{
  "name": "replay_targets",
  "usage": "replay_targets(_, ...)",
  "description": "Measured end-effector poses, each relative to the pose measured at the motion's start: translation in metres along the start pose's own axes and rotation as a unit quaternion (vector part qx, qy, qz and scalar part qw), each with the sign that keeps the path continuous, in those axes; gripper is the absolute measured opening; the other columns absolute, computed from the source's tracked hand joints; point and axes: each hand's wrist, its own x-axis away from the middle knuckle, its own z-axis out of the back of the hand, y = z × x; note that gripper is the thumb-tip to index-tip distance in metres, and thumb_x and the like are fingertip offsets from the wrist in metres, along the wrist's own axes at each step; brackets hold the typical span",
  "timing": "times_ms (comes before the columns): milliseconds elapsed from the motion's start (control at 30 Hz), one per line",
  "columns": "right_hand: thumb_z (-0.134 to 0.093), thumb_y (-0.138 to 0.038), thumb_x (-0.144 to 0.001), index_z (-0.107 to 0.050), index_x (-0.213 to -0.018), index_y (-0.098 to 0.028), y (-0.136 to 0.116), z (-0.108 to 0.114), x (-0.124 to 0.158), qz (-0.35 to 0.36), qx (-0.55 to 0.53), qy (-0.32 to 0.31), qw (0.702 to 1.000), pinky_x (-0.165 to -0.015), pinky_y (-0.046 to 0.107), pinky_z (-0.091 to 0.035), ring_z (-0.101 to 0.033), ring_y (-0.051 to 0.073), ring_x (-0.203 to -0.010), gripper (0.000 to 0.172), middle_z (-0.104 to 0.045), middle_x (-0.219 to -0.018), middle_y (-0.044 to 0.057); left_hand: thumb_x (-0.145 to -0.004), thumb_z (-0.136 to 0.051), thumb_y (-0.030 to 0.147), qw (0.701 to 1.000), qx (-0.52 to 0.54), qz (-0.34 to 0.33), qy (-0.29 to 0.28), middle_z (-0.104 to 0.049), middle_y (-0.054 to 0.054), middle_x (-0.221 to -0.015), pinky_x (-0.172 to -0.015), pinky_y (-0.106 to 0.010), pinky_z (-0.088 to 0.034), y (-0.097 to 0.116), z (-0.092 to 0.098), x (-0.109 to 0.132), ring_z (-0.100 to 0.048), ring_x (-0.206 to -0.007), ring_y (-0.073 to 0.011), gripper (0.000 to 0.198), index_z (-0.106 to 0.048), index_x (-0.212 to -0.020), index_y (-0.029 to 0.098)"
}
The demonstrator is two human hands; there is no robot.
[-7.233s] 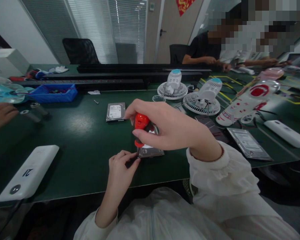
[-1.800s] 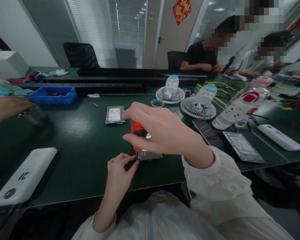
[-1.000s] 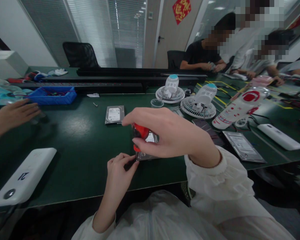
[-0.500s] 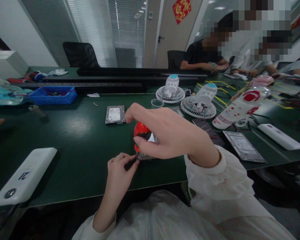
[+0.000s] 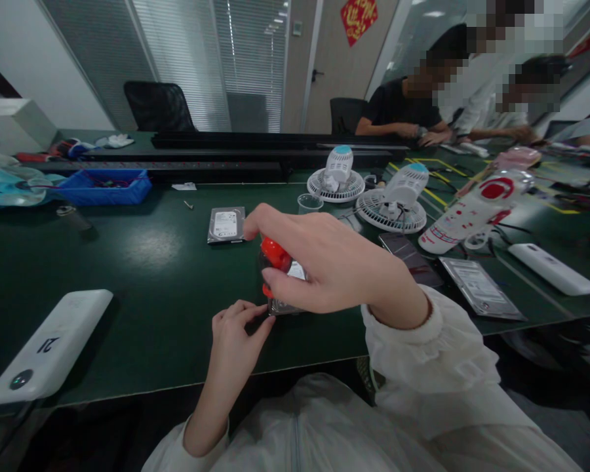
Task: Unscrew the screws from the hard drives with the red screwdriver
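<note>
My right hand [image 5: 334, 262] curls around the red and black handle of a screwdriver [image 5: 275, 252], held upright over a hard drive [image 5: 286, 305]. That hand hides much of the drive. The screwdriver's lower end meets the drive's near left corner, where the exact contact is too small to make out. At that same corner, the thumb and fingertips of my left hand [image 5: 240, 334] are pinched against the drive's edge. A second hard drive [image 5: 226, 225] lies label up just beyond, to the left of my right fingertips.
White fan parts [image 5: 391, 203] and a clear cup [image 5: 309, 203] stand beyond my hands. On the right are another hard drive [image 5: 479, 288], a bottle [image 5: 472, 210] and a white power bank [image 5: 553, 269]. A second power bank [image 5: 52, 347] and blue tray [image 5: 105, 187] lie left. People sit at far right.
The screwdriver handle has turned in my right hand, its red and black parts now facing differently. My left hand stays put. Another person's hand has left the left edge.
</note>
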Motion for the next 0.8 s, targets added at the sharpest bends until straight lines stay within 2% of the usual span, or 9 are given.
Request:
replay_targets(100,-0.050,-0.042,-0.107,-0.054,-0.123,-0.014,0.0009,-0.0024,-0.0023,-0.012,0.028,0.014,0.999,-0.064,0.028,-0.028,-0.050,0.012,-0.068,0.032,-0.066,-0.089,0.000,-0.095,-0.073,0.028,1.000,0.002,0.004,-0.001,-0.076,-0.003,-0.094,-0.086,-0.043,-0.055,0.0004,-0.0005,-0.0004,-0.073,-0.088,-0.0246,0.015,-0.086,-0.103,0.027)
replay_targets(233,-0.049,-0.056,-0.108,-0.057,-0.116,-0.016,0.0024,-0.0031,-0.0039,-0.015,0.048,0.008,0.999,-0.063,0.027,-0.024,-0.049,0.012,-0.067,0.042,-0.066,-0.084,0.000,-0.095,-0.073,0.029,1.000,-0.007,0.005,0.001,-0.076,-0.003,-0.092,-0.087,-0.043,-0.056,0.0008,-0.0009,-0.0003,-0.074,-0.088,-0.0248,0.015,-0.086,-0.102,0.027)
replay_targets(300,-0.048,-0.053,-0.108,-0.057,-0.118,-0.015,0.0022,-0.0021,-0.0030,-0.013,0.041,-0.003,0.999,-0.063,0.027,-0.025,-0.050,0.013,-0.069,0.040,-0.068,-0.090,0.002,-0.094,-0.073,0.028,1.000,-0.007,0.003,0.004,-0.076,-0.003,-0.092,-0.086,-0.042,-0.056,0.0008,-0.0009,-0.0001,-0.074,-0.088,-0.0250,0.015,-0.086,-0.101,0.028)
replay_targets(400,-0.046,-0.034,-0.103,-0.056,-0.121,-0.014,0.0009,-0.0006,-0.0010,-0.011,0.024,-0.009,1.000,-0.064,0.028,-0.028,-0.051,0.014,-0.073,0.029,-0.069,-0.102,0.006,-0.094,-0.073,0.028,1.000,-0.010,0.002,0.005,-0.077,-0.003,-0.093,-0.084,-0.042,-0.056,0.0008,-0.0008,0.0003,-0.074,-0.087,-0.0252,0.014,-0.086,-0.101,0.028)
replay_targets(500,-0.044,-0.024,-0.098,-0.056,-0.118,-0.014,-0.0005,-0.0003,-0.0004,-0.003,0.012,-0.002,1.000,-0.066,0.029,-0.030,-0.051,0.014,-0.074,0.026,-0.069,-0.104,0.007,-0.094,-0.073,0.029,1.000,-0.010,0.001,0.005,-0.077,-0.003,-0.093,-0.084,-0.042,-0.055,0.0008,-0.0005,0.0002,-0.074,-0.086,-0.0253,0.014,-0.086,-0.100,0.027)
replay_targets(633,-0.049,-0.028,-0.099,-0.058,-0.109,-0.015,-0.0009,-0.0011,-0.0017,-0.001,0.016,0.003,1.000,-0.064,0.028,-0.028,-0.050,0.013,-0.071,0.019,-0.069,-0.093,0.003,-0.095,-0.072,0.029,1.000,0.003,0.000,0.005,-0.077,-0.003,-0.093,-0.085,-0.042,-0.054,0.0004,-0.0002,-0.0004,-0.074,-0.087,-0.0250,0.015,-0.086,-0.101,0.027)
replay_targets(700,-0.051,-0.036,-0.103,-0.058,-0.110,-0.015,-0.0006,-0.0014,-0.0022,-0.003,0.031,0.007,0.999,-0.063,0.028,-0.025,-0.050,0.013,-0.069,0.023,-0.068,-0.088,0.001,-0.095,-0.072,0.029,1.000,0.010,0.001,0.003,-0.077,-0.003,-0.093,-0.085,-0.042,-0.054,0.0001,-0.0003,-0.0006,-0.073,-0.086,-0.0246,0.015,-0.085,-0.101,0.027)
replay_targets(800,-0.052,-0.045,-0.107,-0.058,-0.122,-0.015,-0.0008,-0.0011,-0.0028,-0.009,0.048,0.002,0.999,-0.062,0.028,-0.022,-0.053,0.013,-0.069,0.034,-0.067,-0.084,-0.001,-0.095,-0.073,0.028,1.000,0.011,0.004,0.002,-0.075,-0.003,-0.091,-0.085,-0.042,-0.053,0.0000,-0.0004,-0.0006,-0.073,-0.086,-0.0243,0.015,-0.085,-0.101,0.026)
